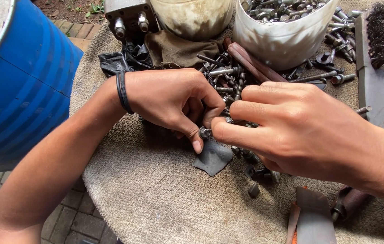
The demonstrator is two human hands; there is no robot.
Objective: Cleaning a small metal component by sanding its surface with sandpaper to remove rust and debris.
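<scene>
A small grey metal bolt (204, 132) with a round washer-like head sits pinched between the fingertips of both hands, just above a dark rubber scrap (213, 158) on the mat.

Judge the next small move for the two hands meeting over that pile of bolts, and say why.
Probably turn the small bolt between the fingertips. The left hand pinches it at thumb and forefinger, and the right hand presses its forefinger tip against the same piece. Both meet above the loose bolts and grey rubber scrap, so the piece seems mid-assembly.
</scene>
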